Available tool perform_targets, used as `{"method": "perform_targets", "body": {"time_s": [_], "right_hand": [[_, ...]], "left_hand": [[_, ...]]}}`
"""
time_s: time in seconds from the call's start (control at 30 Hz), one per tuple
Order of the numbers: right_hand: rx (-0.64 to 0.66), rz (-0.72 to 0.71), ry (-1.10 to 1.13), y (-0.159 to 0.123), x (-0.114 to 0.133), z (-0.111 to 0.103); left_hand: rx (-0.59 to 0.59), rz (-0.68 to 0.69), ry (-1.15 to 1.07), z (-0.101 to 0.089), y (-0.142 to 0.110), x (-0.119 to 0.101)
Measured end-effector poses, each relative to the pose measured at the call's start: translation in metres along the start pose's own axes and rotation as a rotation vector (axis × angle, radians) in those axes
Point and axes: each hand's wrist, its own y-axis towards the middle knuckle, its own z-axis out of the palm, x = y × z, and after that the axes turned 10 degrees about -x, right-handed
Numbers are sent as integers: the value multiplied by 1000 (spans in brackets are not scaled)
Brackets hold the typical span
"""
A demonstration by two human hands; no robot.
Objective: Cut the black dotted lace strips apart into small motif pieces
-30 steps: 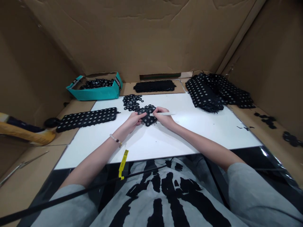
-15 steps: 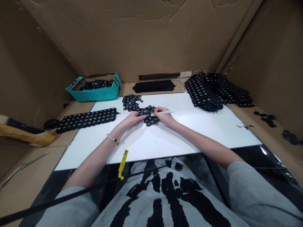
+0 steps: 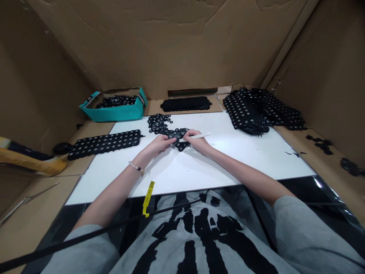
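A black dotted fabric-like piece [image 3: 178, 134] lies at the middle of the white board [image 3: 182, 171]. Its near edge is pinched between the thumb and fingers of my left hand [image 3: 161, 143]. My right hand [image 3: 196, 140] is closed around a slim white pen-like tool [image 3: 203, 135], its back end pointing right and its tip on the dotted piece. Just behind my left hand sits a heap of small black discs with pale centres [image 3: 157, 123]. To the left, a long black dotted strip [image 3: 108, 144] lies partly on the board.
A teal box [image 3: 114, 115] with black dotted pieces stands at the back left. Stacked black strips [image 3: 245, 110] lie back right, a black bundle [image 3: 185, 103] back centre. Scissors [image 3: 28, 198] and a yellow roll [image 3: 34, 161] are far left. Dark scraps [image 3: 321, 142] lie right. Cardboard walls enclose the board.
The dotted piece is bent or turned under my fingers and shows a different outline. My right hand with the white tool has shifted slightly left. The left hand is nearly unmoved.
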Motion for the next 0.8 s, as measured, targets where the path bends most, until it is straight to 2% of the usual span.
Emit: {"method": "perform_targets", "body": {"time_s": [0.13,0.3,0.43,0.5,0.6,0.67,0.8], "right_hand": [[-45,-78,-101,-4,-3,5],[-60,-178,-220,-6,-9,12],[-9,-69,-129,2,-12,6],[36,42,-12,7,-11,0],[33,147,144,12,-8,-7],[15,149,198,13,-5,-8],[-1,93,248,10,0,-4]], "left_hand": [[-3,-3,-21,0,1,2],[63,-20,-12,-2,1,0],[110,-21,-57,-3,-1,-4],[80,-14,-71,-3,-2,-5],[0,3,-96,-1,-3,-5],[1,1,-118,1,-4,-5],[92,1,-114,4,-4,-2]]}}
